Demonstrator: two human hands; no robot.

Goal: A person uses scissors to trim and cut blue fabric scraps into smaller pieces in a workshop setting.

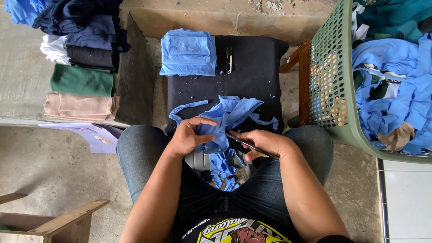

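The left hand (188, 135) is closed around a bunched piece of light blue cloth (225, 118), pinching it just above the person's lap, at the near edge of a black padded stool (256, 67). The right hand (263, 143) grips small scissors (245, 143), the tip touching the cloth. Farther back on the stool lies a folded stack of blue pieces (188, 51). A green basket (330, 85) of blue fabric stands to the right.

Both forearms reach toward twelve o'clock over the thighs — left hand (188, 135) curled, fingers pinched; right hand (265, 143) closed in a grip, just at its three o'clock.
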